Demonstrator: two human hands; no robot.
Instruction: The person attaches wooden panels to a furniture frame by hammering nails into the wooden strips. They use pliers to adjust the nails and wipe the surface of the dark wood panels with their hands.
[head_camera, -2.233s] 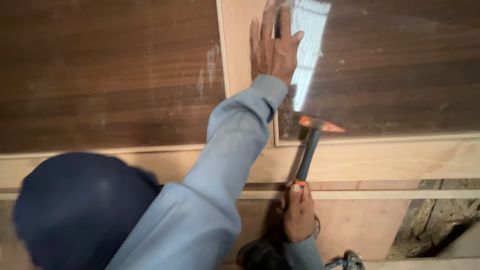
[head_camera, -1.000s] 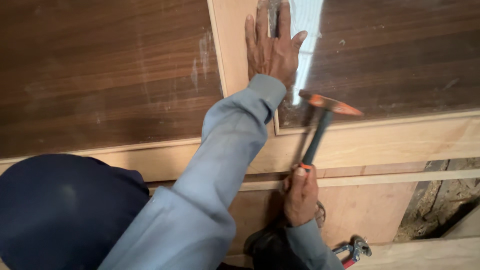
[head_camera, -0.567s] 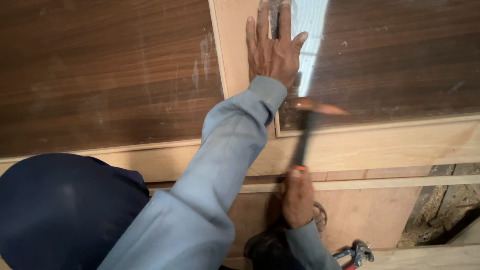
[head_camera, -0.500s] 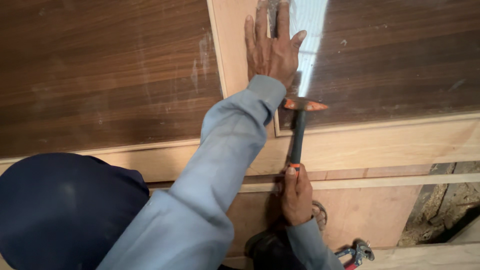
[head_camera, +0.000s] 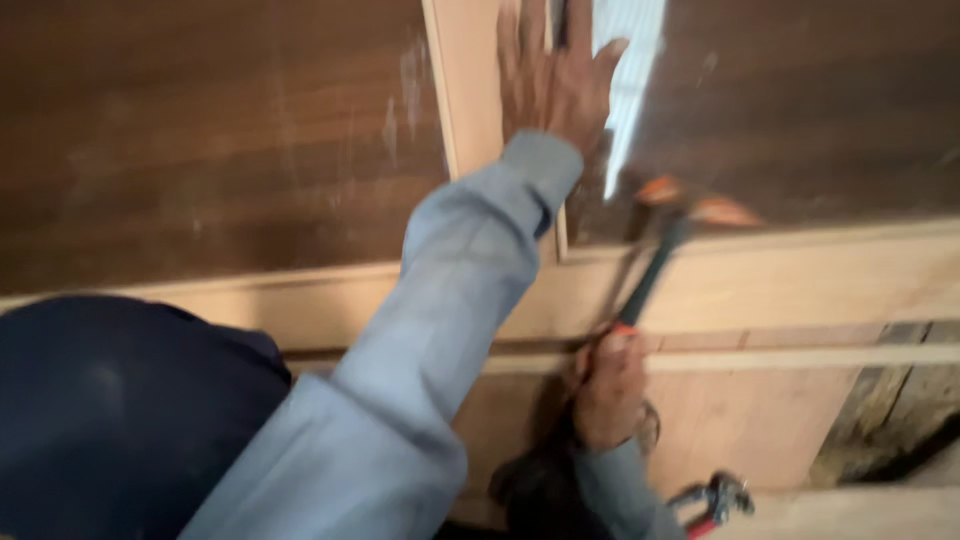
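Overhead: hammer (head_camera: 655, 270), blurred, handle slanting up-right from right hand (head_camera: 608, 388) fisted round its lower end; orange head by the pale frame rail (head_camera: 800, 275). Left hand (head_camera: 553, 82) spread flat, just above.

We see the hammer (head_camera: 665, 255) smeared by motion, its orange head's shape unclear. The top edge crops the fingertips of our left hand (head_camera: 555, 80). Our right hand (head_camera: 608, 390) hides the handle's end. The bottom edge cuts off the red-handled pliers (head_camera: 715, 500).
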